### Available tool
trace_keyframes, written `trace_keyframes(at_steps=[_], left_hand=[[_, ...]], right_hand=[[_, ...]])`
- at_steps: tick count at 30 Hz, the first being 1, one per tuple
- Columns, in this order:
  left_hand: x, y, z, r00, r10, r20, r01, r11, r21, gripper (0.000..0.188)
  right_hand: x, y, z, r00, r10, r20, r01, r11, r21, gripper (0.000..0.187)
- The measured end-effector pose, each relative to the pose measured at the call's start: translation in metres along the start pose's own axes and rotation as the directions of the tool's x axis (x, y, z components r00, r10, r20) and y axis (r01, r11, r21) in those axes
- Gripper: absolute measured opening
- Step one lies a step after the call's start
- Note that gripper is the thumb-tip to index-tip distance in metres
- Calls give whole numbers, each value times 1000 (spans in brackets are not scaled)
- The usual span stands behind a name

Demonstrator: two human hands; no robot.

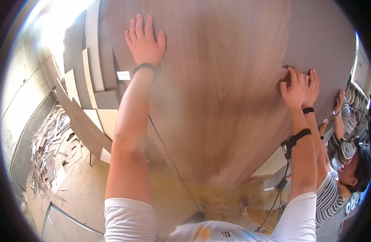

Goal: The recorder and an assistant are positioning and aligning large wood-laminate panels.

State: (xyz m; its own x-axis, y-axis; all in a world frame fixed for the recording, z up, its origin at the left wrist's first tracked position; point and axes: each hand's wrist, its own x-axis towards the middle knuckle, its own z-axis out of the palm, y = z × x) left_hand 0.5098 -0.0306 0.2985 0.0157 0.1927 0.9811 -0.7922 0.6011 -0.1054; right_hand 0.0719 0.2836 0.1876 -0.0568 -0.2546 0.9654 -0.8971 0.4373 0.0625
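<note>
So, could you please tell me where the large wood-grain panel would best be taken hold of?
The large wood-grain panel is probably best held by its left edge, coming from the left: its broad, flat face gives the left hand nothing to curl around, whereas a side edge could be gripped.

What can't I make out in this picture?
In the head view:
Palm of the left hand: turned toward the wood-grain panel, hidden by the hand's own back.
Panel's top end: cut off by the upper picture edge.
Part of the co-worker's hand: covered by the right hand.
Print on the white label: too small.
Single pieces in the scrap heap: too small and tangled to count.
</note>
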Motion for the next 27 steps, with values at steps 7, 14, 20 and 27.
trace_keyframes(at_steps=[7, 14, 20, 27], left_hand=[[0, 7, 2, 1000, -7, 19, 7, 1000, -16, 63], [1, 6, -3, 999, -21, 39, 21, 1000, -6, 64], [1, 5, -2, 1000, -5, 11, 6, 1000, -19, 66], [11, 14, -10, 996, 84, -11, -83, 995, 48, 57]], right_hand=[[4, -13, -12, 995, -30, -97, 37, 996, 78, 57], [-4, 0, 14, 997, -29, -73, 30, 999, 17, 57], [-4, 0, 7, 994, -34, -106, 38, 999, 29, 56], [0, -12, -8, 995, 61, -73, -49, 987, 152, 51]])
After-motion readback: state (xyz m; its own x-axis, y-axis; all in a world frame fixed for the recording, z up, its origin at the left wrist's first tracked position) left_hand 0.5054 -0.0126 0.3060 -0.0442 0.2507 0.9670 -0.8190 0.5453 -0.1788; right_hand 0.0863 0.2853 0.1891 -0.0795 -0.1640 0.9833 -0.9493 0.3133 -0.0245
